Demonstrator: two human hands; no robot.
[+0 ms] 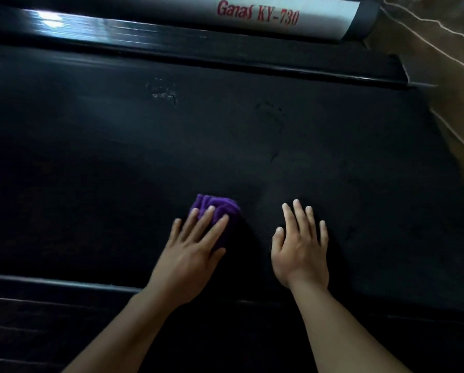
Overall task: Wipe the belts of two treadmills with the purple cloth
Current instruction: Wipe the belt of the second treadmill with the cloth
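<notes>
A wide black treadmill belt (225, 135) fills most of the view. A bunched purple cloth (220, 207) lies on it near the front edge. My left hand (190, 254) presses flat on the cloth with straight fingers, covering its near part. Just to the right, my right hand (300, 246) rests flat on the bare belt, fingers spread, holding nothing. A pale dusty smudge (162, 91) marks the belt farther back.
A glossy black side rail (171, 41) runs along the far edge, with a grey bar (292, 16) lettered in red behind it. A near side rail (50, 282) crosses the lower left. Brown marbled floor (446, 63) shows at the right.
</notes>
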